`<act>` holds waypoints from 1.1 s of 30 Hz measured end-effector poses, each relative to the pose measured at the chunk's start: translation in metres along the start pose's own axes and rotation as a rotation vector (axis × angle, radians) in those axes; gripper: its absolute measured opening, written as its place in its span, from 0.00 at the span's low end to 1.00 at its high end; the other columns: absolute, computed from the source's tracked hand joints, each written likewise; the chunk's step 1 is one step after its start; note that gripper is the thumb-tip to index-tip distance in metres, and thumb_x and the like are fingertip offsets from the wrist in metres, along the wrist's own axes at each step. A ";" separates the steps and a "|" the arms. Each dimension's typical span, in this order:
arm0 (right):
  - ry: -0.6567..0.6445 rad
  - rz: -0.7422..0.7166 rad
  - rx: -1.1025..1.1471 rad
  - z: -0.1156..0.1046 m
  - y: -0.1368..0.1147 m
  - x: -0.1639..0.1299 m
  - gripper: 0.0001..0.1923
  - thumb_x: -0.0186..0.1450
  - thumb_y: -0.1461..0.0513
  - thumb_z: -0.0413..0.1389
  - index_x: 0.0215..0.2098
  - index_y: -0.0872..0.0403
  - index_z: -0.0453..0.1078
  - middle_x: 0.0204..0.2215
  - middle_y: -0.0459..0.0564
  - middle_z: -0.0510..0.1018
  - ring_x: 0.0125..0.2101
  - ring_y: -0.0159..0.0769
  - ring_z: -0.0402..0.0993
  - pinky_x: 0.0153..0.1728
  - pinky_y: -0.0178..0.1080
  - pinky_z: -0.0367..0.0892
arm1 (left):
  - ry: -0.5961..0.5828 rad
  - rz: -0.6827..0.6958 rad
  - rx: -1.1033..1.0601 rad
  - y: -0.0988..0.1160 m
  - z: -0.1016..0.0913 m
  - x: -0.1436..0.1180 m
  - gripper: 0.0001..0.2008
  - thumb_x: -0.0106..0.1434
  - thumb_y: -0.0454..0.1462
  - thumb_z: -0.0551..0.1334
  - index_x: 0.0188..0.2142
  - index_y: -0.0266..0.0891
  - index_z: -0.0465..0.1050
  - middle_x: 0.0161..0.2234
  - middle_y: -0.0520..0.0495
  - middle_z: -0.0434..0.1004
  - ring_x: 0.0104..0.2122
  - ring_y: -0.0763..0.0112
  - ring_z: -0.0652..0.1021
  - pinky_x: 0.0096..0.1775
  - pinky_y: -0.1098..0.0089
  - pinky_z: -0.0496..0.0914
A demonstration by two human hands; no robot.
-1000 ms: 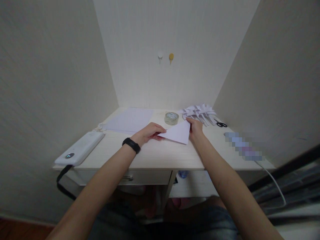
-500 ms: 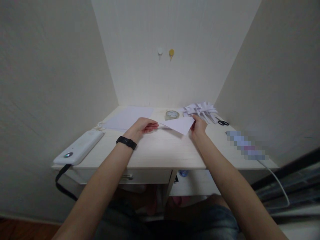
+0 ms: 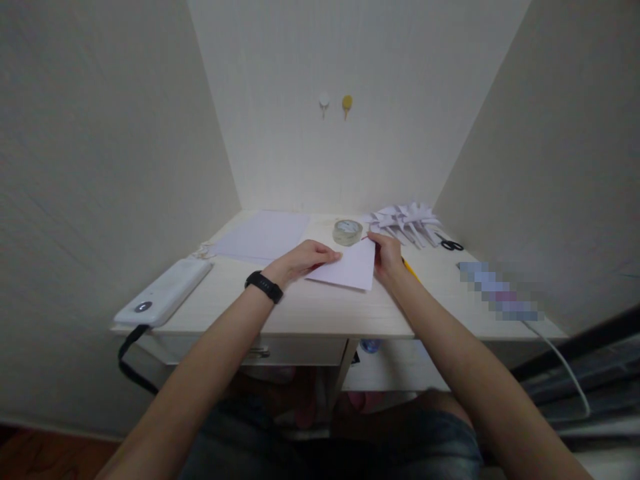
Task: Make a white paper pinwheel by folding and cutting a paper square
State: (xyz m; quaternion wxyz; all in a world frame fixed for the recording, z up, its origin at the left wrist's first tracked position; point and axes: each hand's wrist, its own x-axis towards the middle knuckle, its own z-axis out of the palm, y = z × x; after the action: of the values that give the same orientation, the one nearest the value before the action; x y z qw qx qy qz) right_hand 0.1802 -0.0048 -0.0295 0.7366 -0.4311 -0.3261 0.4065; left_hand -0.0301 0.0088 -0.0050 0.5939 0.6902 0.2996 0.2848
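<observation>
A white piece of paper (image 3: 345, 269) is held just over the desk between my two hands. My left hand (image 3: 306, 258), with a black wristband behind it, pinches the paper's upper left edge, thumb on top. At the right edge, my right hand (image 3: 388, 255) has its fingers closed on the paper. A thin reddish tip shows by the right fingertips; what it belongs to is unclear. Partly hidden by my right wrist lies a slim yellow object (image 3: 410, 268). Just beyond the paper sits a roll of clear tape (image 3: 347, 232).
Larger white sheets (image 3: 263, 233) lie at the back left. A pile of folded paper strips (image 3: 407, 221) and black-handled scissors (image 3: 452, 245) are at the back right. A white device with a black strap (image 3: 165, 291) rests on the left. A blurred-out object (image 3: 495, 290) with a white cable lies right.
My left hand has come onto the paper and now pinches it. The paper has turned and shifted left and nearer. The yellow object has come into sight beside my right wrist.
</observation>
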 end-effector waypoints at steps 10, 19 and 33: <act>0.084 0.090 0.033 -0.010 -0.022 0.001 0.07 0.60 0.60 0.58 0.28 0.56 0.72 0.20 0.45 0.77 0.15 0.26 0.68 0.12 0.27 0.60 | 0.206 0.037 0.042 -0.009 0.000 0.009 0.13 0.48 0.42 0.73 0.21 0.34 0.76 0.20 0.47 0.72 0.20 0.75 0.66 0.24 0.71 0.55; -0.331 0.197 -0.237 0.003 -0.012 -0.021 0.10 0.57 0.60 0.67 0.27 0.59 0.74 0.24 0.53 0.81 0.20 0.31 0.76 0.17 0.29 0.70 | 0.538 0.133 -0.033 -0.010 -0.003 0.016 0.14 0.58 0.44 0.68 0.30 0.32 0.78 0.31 0.41 0.80 0.28 0.68 0.75 0.31 0.69 0.67; -0.327 0.123 -0.290 0.000 -0.004 -0.020 0.14 0.55 0.56 0.69 0.24 0.58 0.75 0.25 0.53 0.82 0.19 0.28 0.73 0.19 0.28 0.69 | 0.541 0.537 0.963 -0.019 0.012 0.010 0.52 0.52 0.45 0.73 0.68 0.31 0.46 0.65 0.27 0.54 0.64 0.47 0.60 0.63 0.52 0.58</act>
State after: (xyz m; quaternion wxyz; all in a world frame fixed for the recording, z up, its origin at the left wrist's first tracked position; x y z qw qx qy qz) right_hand 0.1723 -0.0233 -0.0283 0.5779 -0.4800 -0.4693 0.4641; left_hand -0.0160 0.0107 -0.0250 0.0257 0.8355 0.3503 0.4226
